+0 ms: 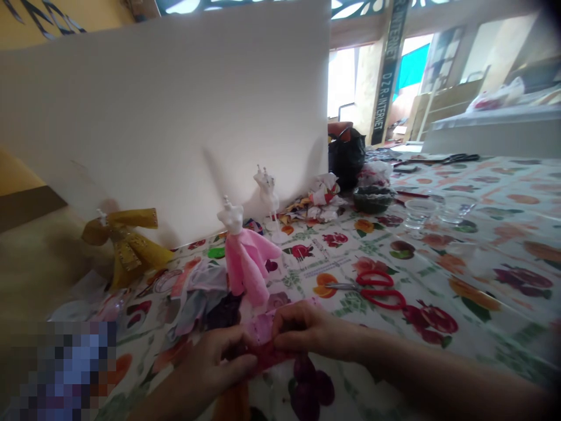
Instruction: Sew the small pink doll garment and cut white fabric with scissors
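While your right hand (302,330) pinches the pink cloth (262,327) between thumb and forefinger, your left hand (219,358) is at its left end, thumb and forefinger apart; whether they close on it, you cannot tell from here. The cloth lies between your hands, with a red piece (272,358) just below the right fingertips; whether the two are joined is unclear.

Expect it to be very light, soft and limp, likely to crease or slip if only one end is held. Take it by opposite edges, with light fingertip pressure, keeping any fold between thumb and forefinger so that it does not pull askew.

Just beyond your left fingertips stands a small white dress form (231,219) in a pink skirt (248,257); it looks light and easy to tip, so the torso would be the steadier hold. Red-handled scissors (381,289) lie beyond and to the right of your right hand.

Farther beyond the right hand is a dark bowl (374,200), its contents too blurred to name. To its right, two clear cups (419,214) show nothing distinct inside. A black bag (347,158) behind the bowl hides whatever it holds.
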{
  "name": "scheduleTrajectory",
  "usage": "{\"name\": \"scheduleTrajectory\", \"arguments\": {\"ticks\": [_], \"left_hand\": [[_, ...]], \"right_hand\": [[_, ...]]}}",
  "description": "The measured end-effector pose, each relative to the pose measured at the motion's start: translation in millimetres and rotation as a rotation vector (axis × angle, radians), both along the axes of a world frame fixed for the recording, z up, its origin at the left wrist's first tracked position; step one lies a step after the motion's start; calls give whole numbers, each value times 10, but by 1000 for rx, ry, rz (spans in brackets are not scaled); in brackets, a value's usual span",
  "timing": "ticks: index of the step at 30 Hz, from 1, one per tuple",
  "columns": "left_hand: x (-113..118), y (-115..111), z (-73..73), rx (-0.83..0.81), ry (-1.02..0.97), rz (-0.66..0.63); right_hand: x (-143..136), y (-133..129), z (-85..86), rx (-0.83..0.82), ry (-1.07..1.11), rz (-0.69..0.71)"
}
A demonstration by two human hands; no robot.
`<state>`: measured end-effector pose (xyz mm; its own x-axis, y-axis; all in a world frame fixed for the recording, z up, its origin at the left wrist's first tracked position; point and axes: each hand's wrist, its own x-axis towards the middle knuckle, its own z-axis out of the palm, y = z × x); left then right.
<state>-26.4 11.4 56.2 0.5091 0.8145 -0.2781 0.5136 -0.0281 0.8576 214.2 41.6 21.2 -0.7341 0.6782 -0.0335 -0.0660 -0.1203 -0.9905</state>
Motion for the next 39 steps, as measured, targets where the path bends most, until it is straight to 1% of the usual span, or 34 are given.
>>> {"name": "scheduleTrajectory", "arguments": {"ticks": [8, 14, 20, 24, 29, 32, 35, 39], "left_hand": [[-174, 33, 71, 2, -37, 31], [-276, 52, 212, 88, -2, 92], [-329, 54, 252, 20, -57, 138], [-338, 51, 276, 37, -88, 176], [-336, 62, 320, 116, -46, 205], [-323, 77, 329, 150, -79, 263], [-308, 108, 341, 204, -156, 300], [-291, 178, 394, 268, -203, 329]], "right_hand": [[33, 31, 26, 5, -9, 5], [64, 103, -1, 13, 5, -22], [120, 187, -41, 25, 36, -59], [157, 226, 35, 59, 34, -118], [192, 234, 160, 62, -4, -195], [206, 249, 152, 94, 2, -209], [216, 278, 132, 116, 26, -220], [236, 326, 203, 172, 51, -286]]}}
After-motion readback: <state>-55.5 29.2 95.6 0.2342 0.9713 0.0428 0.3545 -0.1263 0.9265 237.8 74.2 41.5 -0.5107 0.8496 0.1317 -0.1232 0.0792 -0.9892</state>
